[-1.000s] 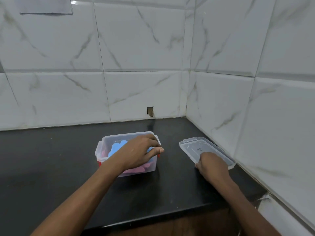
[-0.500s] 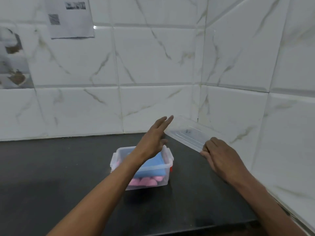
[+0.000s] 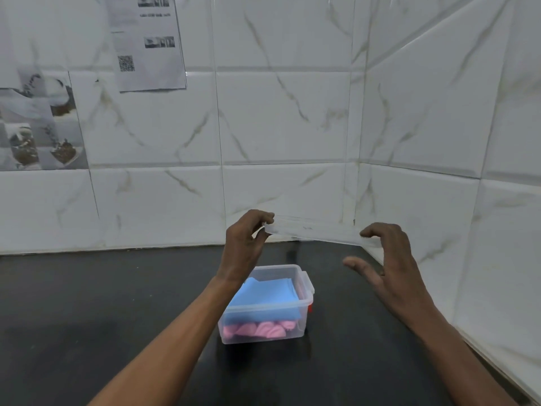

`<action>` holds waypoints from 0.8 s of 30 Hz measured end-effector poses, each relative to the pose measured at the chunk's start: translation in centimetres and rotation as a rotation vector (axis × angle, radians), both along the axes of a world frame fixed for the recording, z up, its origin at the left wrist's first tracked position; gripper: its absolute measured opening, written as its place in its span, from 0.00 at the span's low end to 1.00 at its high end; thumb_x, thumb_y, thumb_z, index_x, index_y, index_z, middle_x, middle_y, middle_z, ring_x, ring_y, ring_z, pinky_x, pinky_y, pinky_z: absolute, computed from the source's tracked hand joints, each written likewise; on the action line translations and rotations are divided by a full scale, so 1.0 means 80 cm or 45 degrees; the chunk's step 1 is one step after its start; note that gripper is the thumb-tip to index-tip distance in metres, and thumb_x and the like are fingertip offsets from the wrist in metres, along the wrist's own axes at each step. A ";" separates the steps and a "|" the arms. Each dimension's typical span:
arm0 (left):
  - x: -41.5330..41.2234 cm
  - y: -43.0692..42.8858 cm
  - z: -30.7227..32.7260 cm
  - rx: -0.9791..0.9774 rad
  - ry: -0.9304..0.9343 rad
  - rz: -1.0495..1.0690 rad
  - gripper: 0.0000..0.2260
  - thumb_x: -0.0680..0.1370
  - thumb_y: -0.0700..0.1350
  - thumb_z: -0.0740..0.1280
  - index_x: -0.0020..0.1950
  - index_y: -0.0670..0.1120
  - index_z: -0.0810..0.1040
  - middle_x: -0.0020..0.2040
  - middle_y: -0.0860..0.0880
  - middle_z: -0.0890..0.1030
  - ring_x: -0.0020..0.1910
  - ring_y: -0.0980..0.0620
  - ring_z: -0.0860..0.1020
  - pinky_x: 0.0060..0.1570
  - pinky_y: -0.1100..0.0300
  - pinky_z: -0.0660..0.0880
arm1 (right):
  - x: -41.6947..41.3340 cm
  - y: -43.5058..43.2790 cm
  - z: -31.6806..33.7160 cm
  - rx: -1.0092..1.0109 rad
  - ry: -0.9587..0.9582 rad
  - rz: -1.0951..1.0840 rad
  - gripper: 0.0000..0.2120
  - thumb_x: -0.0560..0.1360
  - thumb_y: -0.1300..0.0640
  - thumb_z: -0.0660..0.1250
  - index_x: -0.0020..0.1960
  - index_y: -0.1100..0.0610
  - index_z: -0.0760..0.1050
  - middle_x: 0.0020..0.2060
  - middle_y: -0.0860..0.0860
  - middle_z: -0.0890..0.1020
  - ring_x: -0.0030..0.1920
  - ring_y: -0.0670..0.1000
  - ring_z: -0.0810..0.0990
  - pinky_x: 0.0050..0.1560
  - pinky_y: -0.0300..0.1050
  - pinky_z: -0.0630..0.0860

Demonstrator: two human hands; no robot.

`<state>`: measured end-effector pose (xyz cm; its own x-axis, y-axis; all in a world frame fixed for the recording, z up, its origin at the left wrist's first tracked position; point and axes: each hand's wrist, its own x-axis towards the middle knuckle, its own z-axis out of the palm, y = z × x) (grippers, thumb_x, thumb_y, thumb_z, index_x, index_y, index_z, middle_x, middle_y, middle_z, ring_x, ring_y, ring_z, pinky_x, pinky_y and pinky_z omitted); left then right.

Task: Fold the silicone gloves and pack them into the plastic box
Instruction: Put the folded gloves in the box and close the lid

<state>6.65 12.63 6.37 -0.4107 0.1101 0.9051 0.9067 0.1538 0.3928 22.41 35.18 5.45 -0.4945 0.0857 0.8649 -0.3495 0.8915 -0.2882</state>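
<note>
Lid up over the packed box!
Left hand [image 3: 244, 243] pinches the clear lid [image 3: 314, 229]; right hand [image 3: 389, 259] half-open at its other end, grip unclear. Paper [image 3: 147, 42] upper left, print unreadable.

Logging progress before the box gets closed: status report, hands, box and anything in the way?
Left hand and right hand hold clear lid above box. Blue glove over pink glove inside. Nothing blocking.

Clear plastic box [image 3: 295, 323], slightly frosted and smooth, with a soft matt blue glove [image 3: 263, 297] over a pink rubbery glove [image 3: 257, 330]. The see-through plastic lid [image 3: 316, 230] looks thin and glossy. Dark counter [image 3: 102, 303] shows a dull sheen; the marble-look wall tiles [image 3: 278, 118] gleam; a paper sheet [image 3: 149, 45] lies flat and matt.
</note>
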 end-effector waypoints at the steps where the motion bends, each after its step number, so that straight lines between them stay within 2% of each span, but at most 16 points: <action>1: 0.001 -0.001 -0.001 0.009 0.015 0.003 0.07 0.73 0.28 0.69 0.47 0.37 0.79 0.47 0.45 0.84 0.53 0.55 0.82 0.54 0.65 0.77 | -0.003 0.004 -0.004 -0.038 0.021 0.017 0.19 0.71 0.57 0.75 0.57 0.56 0.71 0.54 0.49 0.73 0.55 0.47 0.72 0.56 0.25 0.64; 4: 0.004 -0.006 -0.008 0.015 0.001 0.015 0.08 0.73 0.27 0.69 0.48 0.38 0.80 0.47 0.46 0.84 0.52 0.53 0.83 0.55 0.61 0.79 | -0.019 0.010 -0.018 -0.172 0.096 0.012 0.19 0.72 0.73 0.69 0.56 0.55 0.72 0.57 0.51 0.77 0.60 0.50 0.76 0.59 0.25 0.66; 5: 0.006 -0.010 -0.010 0.028 -0.038 0.017 0.09 0.72 0.28 0.70 0.48 0.40 0.80 0.46 0.48 0.84 0.51 0.54 0.83 0.53 0.62 0.79 | -0.025 0.008 -0.020 -0.289 0.097 0.048 0.19 0.73 0.74 0.66 0.55 0.53 0.73 0.56 0.49 0.78 0.60 0.48 0.77 0.58 0.26 0.69; 7: 0.010 -0.020 -0.013 0.094 -0.142 0.031 0.13 0.71 0.32 0.74 0.47 0.49 0.81 0.43 0.54 0.84 0.46 0.58 0.83 0.48 0.66 0.78 | -0.038 0.001 -0.018 -0.506 0.075 0.120 0.15 0.76 0.68 0.66 0.54 0.49 0.73 0.49 0.42 0.81 0.53 0.43 0.80 0.53 0.27 0.72; 9: 0.013 -0.033 -0.011 0.191 -0.261 0.037 0.16 0.70 0.36 0.76 0.49 0.57 0.81 0.42 0.57 0.84 0.44 0.58 0.83 0.45 0.68 0.78 | -0.055 -0.010 -0.010 -0.594 0.028 0.147 0.11 0.77 0.61 0.67 0.56 0.49 0.73 0.44 0.41 0.81 0.46 0.42 0.81 0.48 0.30 0.73; 10: 0.010 -0.039 -0.008 0.244 -0.345 0.033 0.16 0.71 0.38 0.76 0.53 0.56 0.82 0.44 0.57 0.85 0.44 0.56 0.84 0.45 0.66 0.79 | -0.065 -0.017 -0.004 -0.638 -0.018 0.157 0.12 0.78 0.59 0.67 0.59 0.51 0.73 0.43 0.43 0.81 0.46 0.45 0.81 0.49 0.34 0.74; 12: 0.002 -0.052 0.002 0.261 -0.502 0.160 0.15 0.72 0.41 0.75 0.58 0.48 0.83 0.47 0.49 0.86 0.44 0.51 0.85 0.47 0.59 0.80 | -0.085 -0.030 0.008 -0.681 -0.185 0.107 0.15 0.77 0.57 0.68 0.63 0.54 0.75 0.43 0.48 0.82 0.45 0.49 0.81 0.47 0.41 0.76; 14: -0.008 -0.064 0.009 0.078 -0.639 0.417 0.11 0.73 0.42 0.72 0.55 0.45 0.85 0.42 0.42 0.85 0.43 0.45 0.83 0.49 0.57 0.78 | -0.104 -0.043 0.015 -0.617 -0.428 -0.013 0.13 0.75 0.56 0.69 0.57 0.62 0.79 0.41 0.55 0.82 0.42 0.54 0.80 0.44 0.46 0.76; 15: -0.011 -0.070 0.011 -0.071 -0.687 0.511 0.06 0.73 0.42 0.71 0.48 0.46 0.85 0.45 0.47 0.86 0.38 0.43 0.78 0.45 0.58 0.75 | -0.110 -0.050 0.016 -0.572 -0.535 -0.044 0.12 0.74 0.57 0.68 0.50 0.66 0.81 0.37 0.59 0.81 0.39 0.56 0.79 0.41 0.46 0.74; 16: -0.011 -0.075 0.010 -0.239 -0.739 0.572 0.04 0.72 0.41 0.69 0.39 0.45 0.82 0.35 0.49 0.67 0.34 0.44 0.72 0.39 0.59 0.71 | -0.115 -0.057 0.015 -0.527 -0.632 -0.060 0.12 0.73 0.58 0.67 0.42 0.69 0.79 0.33 0.61 0.79 0.34 0.56 0.76 0.37 0.45 0.71; 17: -0.011 -0.078 0.007 -0.378 -0.798 0.623 0.07 0.72 0.40 0.67 0.33 0.43 0.78 0.30 0.39 0.70 0.32 0.44 0.69 0.34 0.58 0.68 | -0.119 -0.064 0.013 -0.482 -0.719 -0.088 0.13 0.72 0.59 0.67 0.37 0.69 0.76 0.29 0.60 0.76 0.31 0.54 0.73 0.33 0.44 0.67; 18: -0.011 -0.081 0.002 -0.490 -0.857 0.658 0.09 0.72 0.40 0.66 0.32 0.40 0.77 0.29 0.38 0.72 0.31 0.43 0.70 0.32 0.57 0.68 | -0.123 -0.070 0.009 -0.428 -0.794 -0.134 0.13 0.72 0.59 0.66 0.33 0.67 0.73 0.26 0.57 0.74 0.28 0.53 0.71 0.31 0.42 0.64; 20: -0.010 -0.083 -0.010 -0.648 -0.918 0.729 0.08 0.74 0.40 0.65 0.37 0.36 0.76 0.39 0.35 0.81 0.40 0.39 0.80 0.37 0.54 0.73 | -0.128 -0.080 0.002 -0.318 -0.887 -0.243 0.14 0.73 0.58 0.65 0.31 0.60 0.68 0.24 0.52 0.69 0.25 0.50 0.67 0.26 0.41 0.60; 22: -0.009 -0.081 -0.021 -0.751 -0.903 0.833 0.06 0.76 0.41 0.64 0.43 0.38 0.75 0.49 0.35 0.82 0.50 0.36 0.80 0.40 0.54 0.70 | -0.133 -0.088 -0.007 -0.270 -0.923 -0.314 0.16 0.73 0.59 0.64 0.29 0.58 0.64 0.25 0.51 0.69 0.26 0.50 0.67 0.25 0.41 0.58; 24: -0.009 -0.076 -0.029 -0.811 -0.865 0.939 0.06 0.77 0.41 0.63 0.49 0.39 0.76 0.54 0.37 0.81 0.54 0.36 0.79 0.41 0.55 0.68 | -0.135 -0.094 -0.016 -0.224 -0.964 -0.390 0.14 0.74 0.59 0.63 0.31 0.57 0.64 0.30 0.52 0.72 0.31 0.52 0.71 0.27 0.42 0.60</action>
